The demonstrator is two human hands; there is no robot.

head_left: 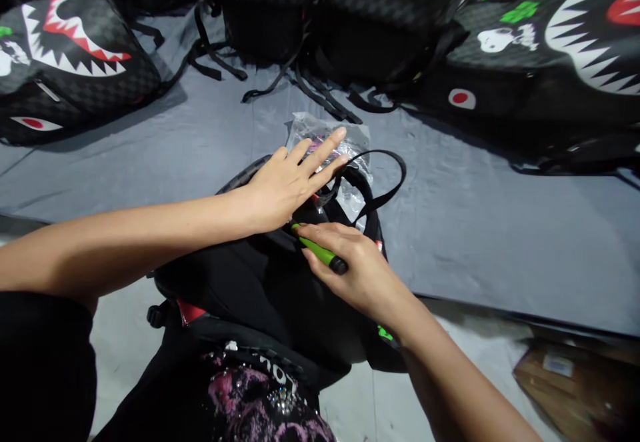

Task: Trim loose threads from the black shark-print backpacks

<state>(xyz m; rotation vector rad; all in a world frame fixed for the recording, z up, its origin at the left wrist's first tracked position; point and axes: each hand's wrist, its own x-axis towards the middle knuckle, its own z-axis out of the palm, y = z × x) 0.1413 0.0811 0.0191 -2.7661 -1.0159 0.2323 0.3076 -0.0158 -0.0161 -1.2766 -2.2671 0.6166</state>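
Observation:
A black backpack point(260, 295) lies on the grey mat in front of me, its top loop handle point(385, 182) pointing away. My left hand point(290, 179) lies flat on the bag's upper part, fingers stretched out and together. My right hand point(345, 262) is closed round a green tool with a black end point(323, 254), its tip pressed against the bag just under my left palm. A crumpled clear plastic wrapper point(325, 135) lies under the bag's far end, partly hidden by my left fingers.
Several black backpacks with shark-mouth prints ring the grey mat point(475, 229): one at the far left point(70, 62), more along the back point(310, 15) and at the right point(560, 62), their straps trailing. A brown cardboard piece point(580, 382) lies at the lower right.

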